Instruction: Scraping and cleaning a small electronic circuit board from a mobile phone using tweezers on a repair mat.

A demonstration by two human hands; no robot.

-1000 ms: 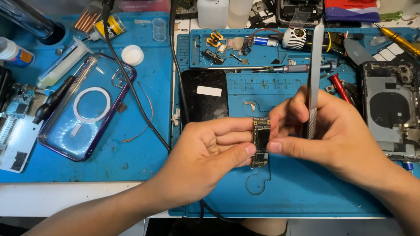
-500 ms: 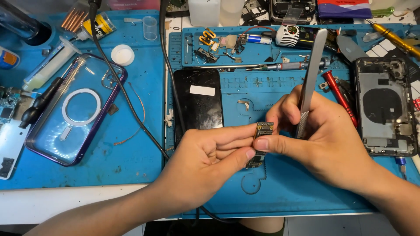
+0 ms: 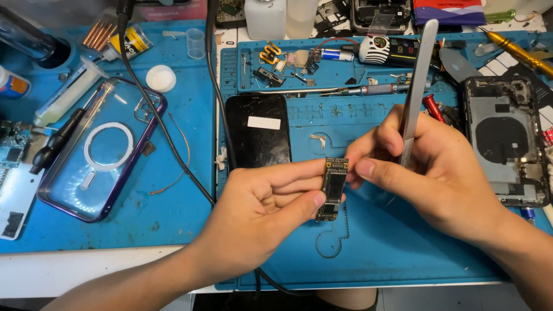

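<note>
Here, nearest to me, my left hand [image 3: 259,213] pinched the small logic board [image 3: 333,187] between thumb and forefinger, fingers curled closed around its lower half, so the board stood nearly upright above the blue repair mat [image 3: 403,247]. My right hand [image 3: 438,173] met it from the other side, thumb and fingertip touching the board's upper edge, while the other fingers were folded shut on a pair of metal tweezers [image 3: 419,75] that pointed up and away from me. The board sat right between both hands, clear of the mat. Just beyond my left hand lay a dark phone screen [image 3: 257,129], face up. Farther left on the bench [image 3: 86,265] lay a clear purple-edged phone case [image 3: 101,155]. Off to the right lay an opened phone housing [image 3: 507,141]. At the far edge of the mat, small screws and parts filled a tray [image 3: 322,63].
</note>
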